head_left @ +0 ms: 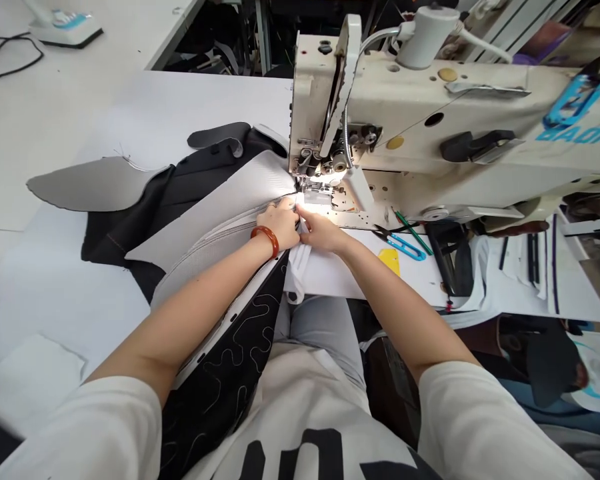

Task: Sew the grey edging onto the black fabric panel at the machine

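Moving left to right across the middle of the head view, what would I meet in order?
Gray fabric flap → left hand → right hand → blue-handled snips on the table → black strips.

Over the front edge of the bench point(335, 277), fabric point(215, 197) is draped; right of it, snips point(397, 241) are laid before the sewing machine point(410, 113).
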A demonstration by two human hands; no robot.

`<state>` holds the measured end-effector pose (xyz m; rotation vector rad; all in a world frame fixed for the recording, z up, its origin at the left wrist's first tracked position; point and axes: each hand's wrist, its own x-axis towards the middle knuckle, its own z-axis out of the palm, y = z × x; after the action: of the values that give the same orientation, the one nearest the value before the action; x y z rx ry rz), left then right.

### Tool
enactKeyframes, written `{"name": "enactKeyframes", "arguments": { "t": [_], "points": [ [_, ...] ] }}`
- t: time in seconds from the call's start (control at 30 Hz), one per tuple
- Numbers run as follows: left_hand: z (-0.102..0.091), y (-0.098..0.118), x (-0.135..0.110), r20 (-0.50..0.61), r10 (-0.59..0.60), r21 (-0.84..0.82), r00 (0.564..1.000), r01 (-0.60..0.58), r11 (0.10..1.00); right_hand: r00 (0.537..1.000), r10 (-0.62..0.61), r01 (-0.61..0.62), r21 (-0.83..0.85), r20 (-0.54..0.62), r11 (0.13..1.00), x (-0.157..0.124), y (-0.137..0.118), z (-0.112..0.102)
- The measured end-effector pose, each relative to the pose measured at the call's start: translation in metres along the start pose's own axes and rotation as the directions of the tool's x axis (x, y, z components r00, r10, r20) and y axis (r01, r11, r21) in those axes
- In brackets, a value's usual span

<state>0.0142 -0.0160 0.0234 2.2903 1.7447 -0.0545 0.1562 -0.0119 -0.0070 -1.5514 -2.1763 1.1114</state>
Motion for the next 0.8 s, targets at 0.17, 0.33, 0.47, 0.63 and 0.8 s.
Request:
{"name": "enactKeyframes", "arguments": {
  "t": [0.17,0.33,0.47,0.63,0.8],
  "points": [
    [0.0,0.001,0.012,-0.018,-0.011,0.009,1.0,0.012,1.0,1.0,0.012,-0.009,-0.167,0.017,0.986,0.02,-0.002,-0.007],
    [-0.006,0.001,0.03,-0.013,-0.009,0.056,1.0,0.01,0.998,0.991,0.073,-0.084,-0.089,-0.113,0.992,-0.027,-0.008,-0.006],
    [-0.01,0.0,0.044,0.004,-0.006,0.091,1.0,0.006,0.996,0.977,0.209,-0.203,0.514,0.047,0.833,-0.118,-0.012,0.046],
    [-0.017,0.006,0.047,0.032,0.033,0.187,0.999,-0.038,0.982,0.958,-0.085,-0.234,0.918,0.274,0.32,-0.158,-0.056,0.133],
    [-0.025,0.028,0.033,0.204,0.045,0.393,0.978,-0.124,0.911,0.97,0.079,-0.237,0.965,0.229,0.112,-0.153,-0.105,0.117]
  ]
}}
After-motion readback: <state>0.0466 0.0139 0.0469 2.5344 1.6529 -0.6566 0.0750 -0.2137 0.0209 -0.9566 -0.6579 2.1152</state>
